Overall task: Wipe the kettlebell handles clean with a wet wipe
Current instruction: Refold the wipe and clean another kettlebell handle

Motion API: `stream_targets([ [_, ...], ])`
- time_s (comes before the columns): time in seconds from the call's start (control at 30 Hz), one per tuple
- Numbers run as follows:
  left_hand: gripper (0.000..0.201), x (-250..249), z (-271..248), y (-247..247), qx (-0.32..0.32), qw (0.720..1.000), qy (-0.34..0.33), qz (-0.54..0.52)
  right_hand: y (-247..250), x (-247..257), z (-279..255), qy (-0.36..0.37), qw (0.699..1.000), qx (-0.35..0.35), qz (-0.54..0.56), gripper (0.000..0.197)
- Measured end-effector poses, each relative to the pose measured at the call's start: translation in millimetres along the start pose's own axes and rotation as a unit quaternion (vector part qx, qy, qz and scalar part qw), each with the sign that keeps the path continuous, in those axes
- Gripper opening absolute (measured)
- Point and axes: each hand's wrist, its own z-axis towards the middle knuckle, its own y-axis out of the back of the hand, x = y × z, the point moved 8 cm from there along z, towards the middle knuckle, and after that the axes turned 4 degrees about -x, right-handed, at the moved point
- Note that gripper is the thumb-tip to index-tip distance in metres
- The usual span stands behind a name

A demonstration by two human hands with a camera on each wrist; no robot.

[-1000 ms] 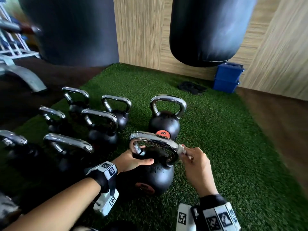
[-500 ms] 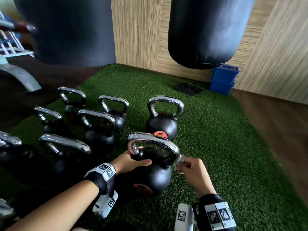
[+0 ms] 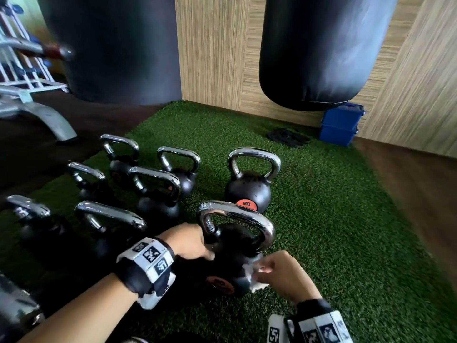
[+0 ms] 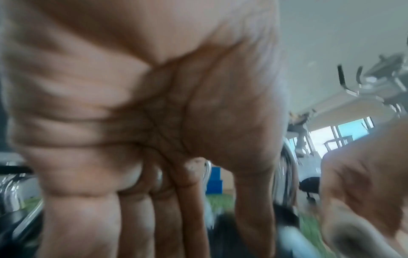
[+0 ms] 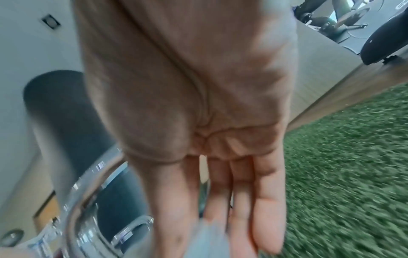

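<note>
Standing: nearest kettlebell (image 3: pixel 230 266) — black ball upright on the green turf (image 3: pixel 333 219), at 6 o'clock in the head view, between the two hands.
Handle: chrome handle (image 3: pixel 237 215) arches over the ball from 9 o'clock to 3 o'clock; in the right wrist view it shows as a blurred chrome curve (image 5: pixel 88 200).
Wet wipe: white wet wipe (image 3: pixel 254 271) lies crumpled against the ball's right side, just below the handle's right foot, touching the turf at its lower edge.
Right hand: right hand (image 3: pixel 282 276) sits at 4 o'clock of the ball, fingertips pinching the wipe; in the wrist view the fingers (image 5: pixel 260 200) run nearly straight down to a blurred pale shape.
Left hand: left hand (image 3: pixel 188 241) lies at 9 o'clock of the ball, against the handle's left foot; the wrist view shows its fingers (image 4: pixel 137 218) bent — whether they close round the handle cannot be told.
Next kettlebell: 20 kettlebell (image 3: pixel 248 191) stands just behind, at 12 o'clock, apart from the near one.
Other kettlebells: a cluster of chrome-handled ones (image 3: pixel 155 186) stands at 10 o'clock.
Beyond: two black punch bags hang above, the right bag (image 3: pixel 319 50) at 1 o'clock; blue boxes (image 3: pixel 341 125) stand by the wooden wall (image 3: pixel 212 50).
</note>
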Motion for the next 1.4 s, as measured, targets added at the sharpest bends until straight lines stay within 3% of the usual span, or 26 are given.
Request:
stream_targets([
  [0.03, 0.051, -2.0, -4.1, 6.4, 0.011, 0.998, -0.009, -0.058, 2.1, 12.4, -4.2, 0.023, 0.999, 0.032, 0.011, 0.005],
  [0.1, 0.042, -11.6, -14.7, 18.0, 0.044, 0.972, -0.017, -0.232, 12.4, 36.8, -11.0, 0.078, 0.995, 0.052, 0.044, 0.014],
  [0.23, 0.028, -43.5, -38.2, 40.5, 0.077, 0.877, -0.116, -0.460, 47.6, 83.6, -26.0, 0.152, 0.971, -0.034, 0.183, 0.022],
  [0.33, 0.029, -60.1, -48.2, 47.3, 0.080, 0.827, -0.180, -0.527, 65.7, 103.6, -34.8, 0.193, 0.952, -0.124, 0.202, 0.020],
  [0.47, 0.024, -69.0, -50.4, 54.7, 0.050, 0.797, -0.241, -0.552, 76.1, 108.3, -38.5, 0.197, 0.928, -0.257, 0.183, 0.024],
  [0.57, 0.031, -67.1, -49.6, 64.4, 0.004, 0.802, -0.278, -0.528, 78.6, 105.9, -40.2, 0.195, 0.902, -0.353, 0.152, 0.029],
  [0.7, 0.030, -61.6, -48.2, 82.4, -0.073, 0.817, -0.311, -0.480, 72.8, 96.8, -29.8, 0.235, 0.897, -0.315, 0.203, 0.027],
  [0.77, 0.033, -52.5, -46.4, 96.3, -0.161, 0.825, -0.324, -0.433, 78.0, 73.0, -24.1, 0.201, 0.882, -0.366, 0.216, 0.026],
  [0.83, 0.034, -48.0, -43.4, 102.2, -0.219, 0.828, -0.325, -0.402, 73.9, 36.0, -11.9, 0.115, 0.882, -0.394, 0.233, 0.033],
  [0.97, 0.032, -68.2, -44.2, 90.4, -0.296, 0.859, -0.362, -0.207, 10.5, -7.7, 24.5, -0.006, 0.917, -0.184, 0.355, 0.061],
  [1.03, 0.032, -77.0, -46.5, 83.8, -0.316, 0.860, -0.380, -0.126, -11.5, -13.2, 31.3, -0.008, 0.926, -0.163, 0.341, 0.050],
  [1.13, 0.031, -64.8, -43.5, 89.0, -0.338, 0.865, -0.355, -0.107, -21.1, -15.7, 35.4, -0.006, 0.939, -0.220, 0.262, 0.033],
  [1.23, 0.030, -38.9, -39.5, 97.6, -0.356, 0.871, -0.308, -0.138, -21.8, -15.8, 35.8, -0.011, 0.942, -0.244, 0.232, 0.030],
  [1.4, 0.036, -42.9, -39.2, 82.1, -0.338, 0.870, -0.340, -0.116, -22.2, -17.5, 35.8, -0.015, 0.943, -0.238, 0.233, 0.030],
])
